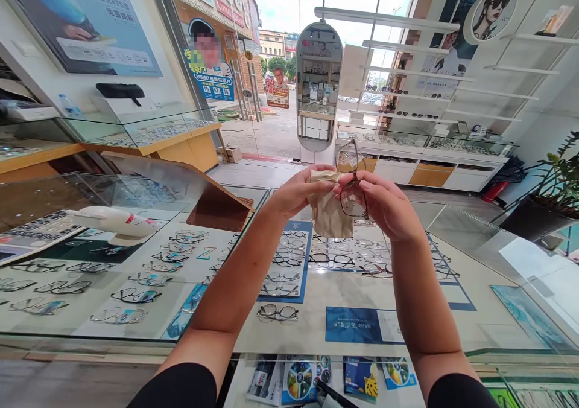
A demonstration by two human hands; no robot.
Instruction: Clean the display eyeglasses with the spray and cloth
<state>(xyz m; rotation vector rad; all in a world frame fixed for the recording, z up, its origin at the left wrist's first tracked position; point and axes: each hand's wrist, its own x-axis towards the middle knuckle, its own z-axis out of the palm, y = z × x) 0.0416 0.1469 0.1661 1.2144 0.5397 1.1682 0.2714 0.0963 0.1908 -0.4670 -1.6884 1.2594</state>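
Above the glass display case, my left hand [298, 192] is closed on a beige cloth [333, 213], which hangs down below its fingers. Close beside it on the right, my right hand [384, 206] pinches the frame of a pair of glasses [353, 198]. The glasses are turned on end, one lens above the other, and the lower lens is next to the cloth. Whether the cloth touches the lens is hard to tell. Below the hands, rows of glasses [289, 261] lie in the case, and one pair [277, 313] sits nearer the front.
A wooden-backed panel [217, 200] and a white figurine [120, 222] stand on the left. Blue cards [357, 325] lie in the case. An oval mirror [319, 88] stands ahead. A potted plant [543, 206] is at the right, and leaflets [299, 381] lie at the front.
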